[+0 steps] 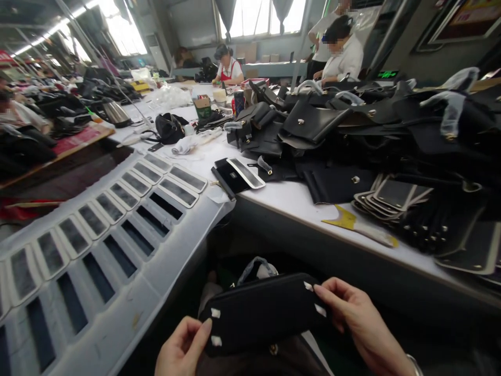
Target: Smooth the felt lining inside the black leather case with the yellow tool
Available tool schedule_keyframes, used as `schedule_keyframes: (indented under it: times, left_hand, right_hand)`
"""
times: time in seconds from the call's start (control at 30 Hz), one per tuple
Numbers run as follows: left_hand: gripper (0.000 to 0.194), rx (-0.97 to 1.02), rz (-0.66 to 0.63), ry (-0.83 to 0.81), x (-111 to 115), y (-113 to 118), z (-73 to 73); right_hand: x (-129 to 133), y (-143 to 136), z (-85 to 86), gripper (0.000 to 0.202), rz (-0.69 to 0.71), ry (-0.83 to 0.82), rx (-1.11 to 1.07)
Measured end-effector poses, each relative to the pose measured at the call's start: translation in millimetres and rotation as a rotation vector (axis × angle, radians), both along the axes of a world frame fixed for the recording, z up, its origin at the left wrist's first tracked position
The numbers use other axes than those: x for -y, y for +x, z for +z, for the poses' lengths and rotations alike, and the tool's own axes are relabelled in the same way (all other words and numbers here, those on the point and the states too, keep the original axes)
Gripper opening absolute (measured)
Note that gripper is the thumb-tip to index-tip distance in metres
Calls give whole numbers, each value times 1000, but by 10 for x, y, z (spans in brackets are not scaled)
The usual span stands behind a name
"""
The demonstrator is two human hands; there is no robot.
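Note:
A black handbag (262, 316) is turned so that its long flat bottom faces me, with a small white patch near each corner. My left hand (183, 347) grips its left end, thumb beside the lower-left patches. At the right end, my right hand (350, 313) pinches the edge by the upper-right patch. A plastic-wrapped handle (258, 269) shows behind the bag's far edge. Below the bottom panel a small gold-coloured metal fitting (273, 349) is visible. The rest of the bag is mostly hidden beneath the panel.
On the left table (156, 308), pale-edged dark panels (96, 215) lie in a row beside dark strips (113, 255). The right table holds a heap of black bags (313, 120), stacked panels (399, 196) and a yellow-ended strip (358, 227). Several people work farther back.

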State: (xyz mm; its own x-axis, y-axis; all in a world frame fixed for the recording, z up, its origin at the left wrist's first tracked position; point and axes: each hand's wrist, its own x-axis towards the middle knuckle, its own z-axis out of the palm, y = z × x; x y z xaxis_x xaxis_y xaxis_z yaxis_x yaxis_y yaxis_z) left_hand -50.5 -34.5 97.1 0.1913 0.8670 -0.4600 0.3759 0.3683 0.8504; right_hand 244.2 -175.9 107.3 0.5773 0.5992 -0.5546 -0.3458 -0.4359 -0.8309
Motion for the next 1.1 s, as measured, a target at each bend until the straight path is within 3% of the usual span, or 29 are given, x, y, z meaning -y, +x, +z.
schedule_keyframes:
  times: [0.17,0.37,0.83,0.97,1.1]
  left_hand:
    - [58,33,-36,-84,-67,-31,-27]
    - [56,119,123,-127,-2,50,-16]
    - [58,169,143,-142,-33,-7,-222]
    - [60,179,138,-157,-50,-5,-216]
    - [60,150,153,-186,-39,23,-160]
  right_hand:
    - [-23,7,17,60,-5,-36,-17]
    - [-23,35,-47,58,-12,-27,-76]
    - [-29,59,-114,61,-30,-70,-148]
    - [-33,68,-152,60,-35,-69,-157]
    - [-75,36,-85,60,-56,-44,-151]
